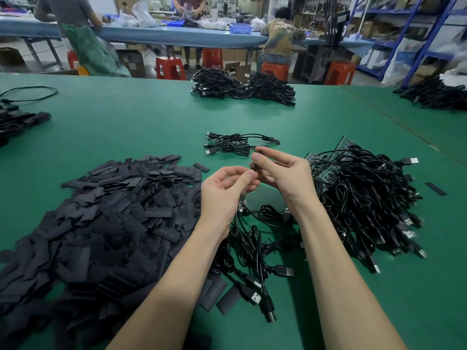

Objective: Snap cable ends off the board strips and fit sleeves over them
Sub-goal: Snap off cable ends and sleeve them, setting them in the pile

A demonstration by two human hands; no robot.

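Above the green table (151,117), left hand (225,190) and right hand (280,173) pinching 1 small black sleeve (253,165) between fingertips, cable (242,238) hanging below; sleeve pile (101,218) left, board-strip cables (358,193) right

Your two forearms come into the picture from the bottom edge, and both are bare from there up to the wrists: no sleeve, no cuff, no glove shows on them. Your left hand (227,190) wears nothing; I see no ring, no watch and no strap at the wrist. Your right hand (283,173) is the same, bare and without any band. The nails that show on your thumbs are short and plain, without polish. There are no marks, tape or plasters on either arm.
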